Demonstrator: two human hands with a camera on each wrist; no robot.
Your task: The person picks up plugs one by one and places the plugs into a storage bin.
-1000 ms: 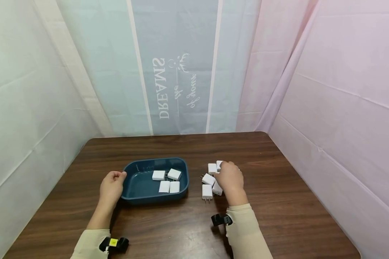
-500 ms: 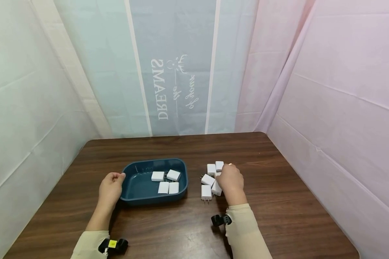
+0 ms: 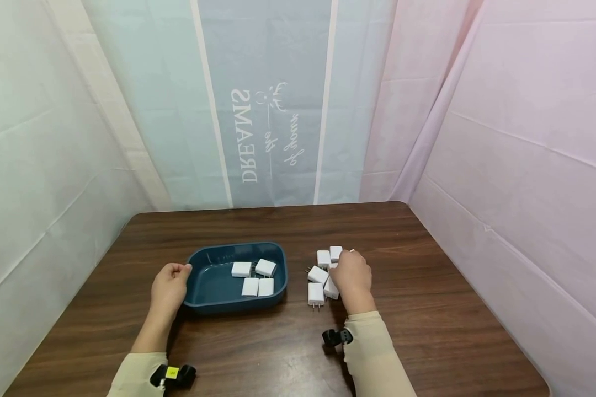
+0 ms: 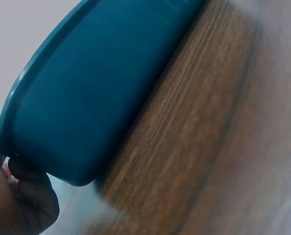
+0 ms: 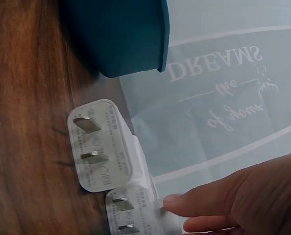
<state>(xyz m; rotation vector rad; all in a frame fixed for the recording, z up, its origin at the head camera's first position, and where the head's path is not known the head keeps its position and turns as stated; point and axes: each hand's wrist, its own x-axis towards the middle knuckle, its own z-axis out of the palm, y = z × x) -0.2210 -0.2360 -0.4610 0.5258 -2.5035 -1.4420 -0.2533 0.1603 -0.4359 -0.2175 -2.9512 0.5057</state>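
Note:
My left hand pinches the left end rim of a dark blue plastic bin. In the left wrist view, thumb and curled fingers meet at the corner of the bin. Several white charger plugs lie inside its right half. To the bin's right, my right hand is over the pile of charger plugs, fingers curled down among them. In the right wrist view, the thumb touches a white charger plug, mostly hidden, beside two charger plugs with prongs showing.
Both things stand on a dark wood-grain table. Behind it hangs a pale blue printed cloth, and white cloth walls close off both sides. Black wrist cameras sit on both sleeves.
The right hand stays at the pile, with only a slight shift. The left hand keeps its hold on the bin, and the plugs in the bin lie as before.

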